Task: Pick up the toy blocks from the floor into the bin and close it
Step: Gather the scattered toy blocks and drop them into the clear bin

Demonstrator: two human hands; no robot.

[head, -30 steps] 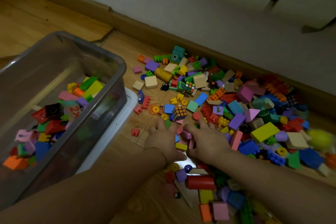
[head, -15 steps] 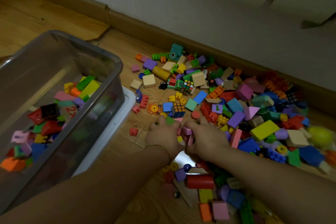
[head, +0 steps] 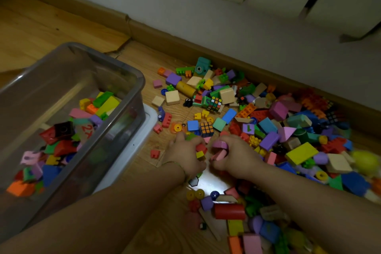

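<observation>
**Q:** Where are the toy blocks [head: 301, 150] lying?

**A:** Most are lying scattered on the wooden floor [head: 41, 33], along the skirting board [head: 185, 44]. Others are sitting inside the clear bin [head: 123, 66], which is standing open at the left. The frame edge is cutting off the bin's near end.

**Q:** What is each grip doing?

**A:** The left hand [head: 184, 155] is curling its fingers round small pieces at the pile's near edge, with red and yellow blocks [head: 200, 148] showing between them. The right hand [head: 237, 156], just beside it, is closing its grip round pink blocks [head: 219, 150]. Whatever else the palms are covering cannot be made out.

**Q:** What is lying under the bin?

**A:** A white panel [head: 151, 118] is protruding from beneath the bin's right side, and most of it is hidden. The blocks at lower right are lying in shadow and are hard to tell apart, and the frame is cutting off the pile's far right end.
</observation>
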